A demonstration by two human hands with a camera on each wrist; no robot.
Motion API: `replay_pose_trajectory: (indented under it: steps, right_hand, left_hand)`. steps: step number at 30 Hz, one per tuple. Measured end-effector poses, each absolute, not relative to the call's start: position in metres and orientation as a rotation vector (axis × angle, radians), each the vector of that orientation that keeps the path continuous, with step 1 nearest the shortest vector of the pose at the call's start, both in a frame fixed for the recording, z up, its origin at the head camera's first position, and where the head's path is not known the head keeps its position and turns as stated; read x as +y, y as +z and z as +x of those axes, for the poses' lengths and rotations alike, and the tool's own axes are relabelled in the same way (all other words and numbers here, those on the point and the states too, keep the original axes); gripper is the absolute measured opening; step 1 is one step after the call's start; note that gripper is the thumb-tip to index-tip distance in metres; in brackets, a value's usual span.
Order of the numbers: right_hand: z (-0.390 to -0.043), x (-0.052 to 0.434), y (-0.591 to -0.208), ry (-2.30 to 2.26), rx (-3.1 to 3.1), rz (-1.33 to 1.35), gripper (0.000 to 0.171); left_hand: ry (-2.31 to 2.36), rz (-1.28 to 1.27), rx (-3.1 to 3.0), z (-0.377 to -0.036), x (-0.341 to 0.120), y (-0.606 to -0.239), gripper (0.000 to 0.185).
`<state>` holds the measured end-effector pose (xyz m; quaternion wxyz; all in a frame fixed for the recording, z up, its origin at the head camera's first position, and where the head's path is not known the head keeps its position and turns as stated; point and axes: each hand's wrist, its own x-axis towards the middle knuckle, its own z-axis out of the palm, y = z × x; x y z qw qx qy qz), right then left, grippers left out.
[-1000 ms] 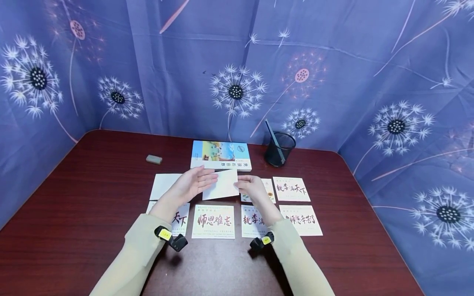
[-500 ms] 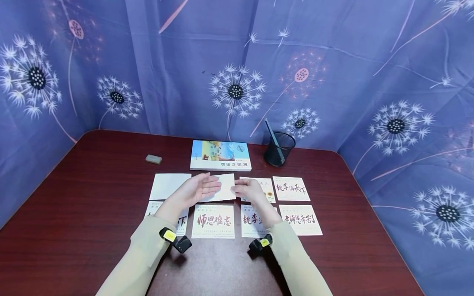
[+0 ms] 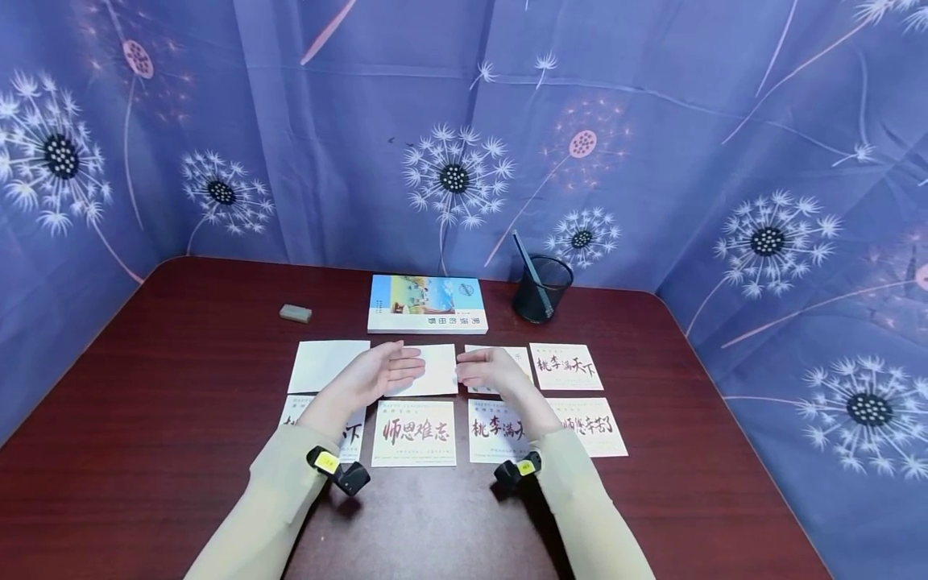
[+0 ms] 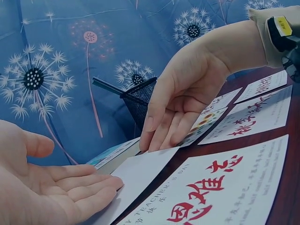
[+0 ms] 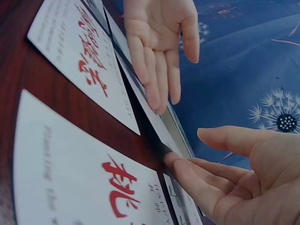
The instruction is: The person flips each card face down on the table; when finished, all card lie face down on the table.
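- Since a second ago the blank card (image 3: 433,370) has come down from a tilted, lifted pose and now lies flat on the surface (image 3: 181,338), in the far row of cards
- left hand (image 3: 377,375) has its grip spread apart, palm turned up and inward, fingers straight; the fingertips (image 4: 105,187) rest on the card's left edge
- right hand (image 3: 493,372) also has a loose, apart grip, fingers nearly straight, tips (image 4: 159,136) touching the card's right edge, nothing pinched
- so the blank card sits right between the two grips, touched on both sides
- just left of the left grip there's another blank card (image 3: 326,364) lying flat
- nearer the person than both grips is a row of red-lettered cards; the middle one (image 3: 415,432) sits directly below the blank card
- right of the right grip: a card with dark and red writing (image 3: 567,366), flat
- beyond the grips lies a book (image 3: 428,304), with a black mesh pen cup (image 3: 542,288) to its right and a small eraser (image 3: 296,312) well off to the left
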<state>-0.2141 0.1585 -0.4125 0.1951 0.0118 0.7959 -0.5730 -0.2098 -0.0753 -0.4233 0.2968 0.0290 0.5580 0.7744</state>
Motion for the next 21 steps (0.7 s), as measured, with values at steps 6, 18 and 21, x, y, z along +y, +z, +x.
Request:
replay_pose_trajectory:
  steps: [6,18,21]
  right_hand:
    - [-0.2154,0.1624,-0.4118,-1.625,2.170,-0.042,0.043]
    - [-0.2159,0.1657,-0.4103,-1.639,2.170,-0.057,0.042]
    - [-0.2151,0.1676,-0.4079,-1.646,2.177,-0.059,0.041]
  left_hand:
    - [2.061,0.060,1.484,-0.2097,-0.0754,-0.4249,0.056]
    - [2.072,0.035,1.467,-0.2110,-0.0741,-0.4262,0.056]
    - [2.069,0.041,1.482,-0.2088,-0.0725,-0.4247,0.056]
